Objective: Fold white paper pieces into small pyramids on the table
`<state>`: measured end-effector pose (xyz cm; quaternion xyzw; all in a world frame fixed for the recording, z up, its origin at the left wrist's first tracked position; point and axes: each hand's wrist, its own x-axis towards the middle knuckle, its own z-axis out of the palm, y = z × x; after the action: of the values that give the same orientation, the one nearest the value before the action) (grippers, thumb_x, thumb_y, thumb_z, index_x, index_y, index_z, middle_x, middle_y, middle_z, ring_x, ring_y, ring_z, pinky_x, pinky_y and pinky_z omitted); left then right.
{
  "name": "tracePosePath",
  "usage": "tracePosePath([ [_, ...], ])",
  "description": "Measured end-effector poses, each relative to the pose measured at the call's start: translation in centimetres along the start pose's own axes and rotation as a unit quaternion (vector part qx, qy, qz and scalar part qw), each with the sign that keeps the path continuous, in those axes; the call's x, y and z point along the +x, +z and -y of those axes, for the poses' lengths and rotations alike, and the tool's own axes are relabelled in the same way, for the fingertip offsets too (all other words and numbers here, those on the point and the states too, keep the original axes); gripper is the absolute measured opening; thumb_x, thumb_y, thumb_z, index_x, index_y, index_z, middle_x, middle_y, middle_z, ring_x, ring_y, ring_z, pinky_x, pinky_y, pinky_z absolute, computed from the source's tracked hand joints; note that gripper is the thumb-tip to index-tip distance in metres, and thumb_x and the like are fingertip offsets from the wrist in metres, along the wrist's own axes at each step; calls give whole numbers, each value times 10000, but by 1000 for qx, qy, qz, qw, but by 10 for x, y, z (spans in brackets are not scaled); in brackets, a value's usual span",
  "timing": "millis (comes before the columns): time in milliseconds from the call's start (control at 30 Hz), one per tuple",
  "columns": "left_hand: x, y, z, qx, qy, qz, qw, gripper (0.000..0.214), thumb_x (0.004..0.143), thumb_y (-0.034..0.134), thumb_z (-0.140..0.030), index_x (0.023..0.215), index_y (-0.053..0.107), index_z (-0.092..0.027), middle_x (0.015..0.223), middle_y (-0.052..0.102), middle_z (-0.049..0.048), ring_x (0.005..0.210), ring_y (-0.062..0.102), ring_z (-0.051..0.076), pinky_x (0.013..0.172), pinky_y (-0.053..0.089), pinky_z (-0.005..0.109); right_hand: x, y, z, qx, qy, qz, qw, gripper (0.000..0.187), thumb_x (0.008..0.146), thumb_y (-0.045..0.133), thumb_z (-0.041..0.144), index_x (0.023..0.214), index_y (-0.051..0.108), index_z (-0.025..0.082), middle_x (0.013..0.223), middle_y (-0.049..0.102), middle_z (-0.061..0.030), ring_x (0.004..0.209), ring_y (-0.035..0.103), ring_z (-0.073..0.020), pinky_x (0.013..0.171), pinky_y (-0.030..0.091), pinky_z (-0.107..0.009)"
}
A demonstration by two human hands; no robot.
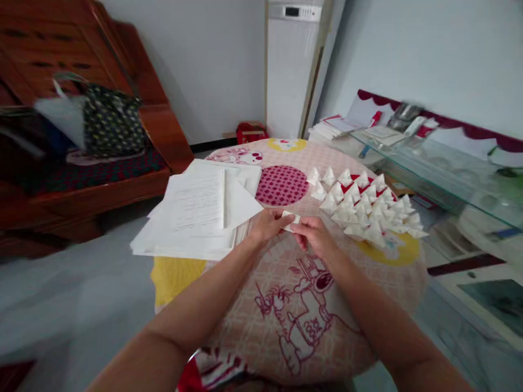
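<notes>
A small folded piece of white paper (291, 219) is pinched between both hands above the middle of the round table. My left hand (270, 224) is closed on its left side, and my right hand (312, 231) grips its right side with thumb and fingers. Just left of my hands lies a stack of white paper sheets (196, 212), the top ones bearing lines of writing. Many small pointed folded paper pieces (362, 204) stand close together on the table to the right of my right hand.
A patterned cloth (281, 294) covers the table. To the right is a glass-topped cabinet (441, 169) carrying papers and small items. A wooden bench (155, 136) with a dotted bag (112, 122) stands at the left. Against the back wall rises a white upright appliance (292, 71).
</notes>
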<state>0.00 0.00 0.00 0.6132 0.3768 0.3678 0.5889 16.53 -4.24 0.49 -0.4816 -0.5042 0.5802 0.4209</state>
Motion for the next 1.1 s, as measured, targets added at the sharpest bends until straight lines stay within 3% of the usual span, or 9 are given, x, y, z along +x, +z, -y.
tracePosePath([
  [267,1,0,-1,44,20,-46,998,458,803,622,-570,612,532,-164,517,425,-56,485,333,63,484,237,225,-2,-1,0,4,14,8,1000,316,729,730,426,580,569,200,437,550,36,337,451,-84,329,319,-201],
  [433,0,-3,-1,52,-18,-17,998,454,806,625,-579,648,579,-156,514,453,-50,467,361,67,470,242,218,-2,-1,0,28,56,29,998,322,709,764,426,597,579,188,481,606,14,351,502,-94,340,382,-205],
  [600,-2,-3,-2,87,-31,-8,996,480,858,568,-568,630,602,-147,494,457,-43,452,358,65,459,226,218,-6,-5,3,13,104,32,994,289,723,764,369,608,571,186,460,589,20,329,478,-95,314,352,-203],
  [833,0,-4,-3,152,-41,16,987,500,906,520,-504,532,491,-173,440,399,-54,434,329,70,459,221,228,-9,-3,7,20,142,5,990,246,829,717,342,687,615,169,556,667,-27,409,587,-127,378,467,-221],
  [967,0,-1,-5,269,-31,22,962,493,958,472,-426,540,518,-168,462,449,-36,474,391,90,503,256,239,-9,-4,10,-56,148,-16,987,296,894,665,306,637,595,176,516,635,-13,365,535,-96,325,378,-186],
  [1100,-1,3,-14,428,7,28,904,444,992,466,-319,631,662,-151,566,582,12,579,502,124,605,323,261,-9,-7,13,-185,167,-25,968,334,946,598,273,626,583,179,467,580,14,313,469,-84,299,260,-201],
])
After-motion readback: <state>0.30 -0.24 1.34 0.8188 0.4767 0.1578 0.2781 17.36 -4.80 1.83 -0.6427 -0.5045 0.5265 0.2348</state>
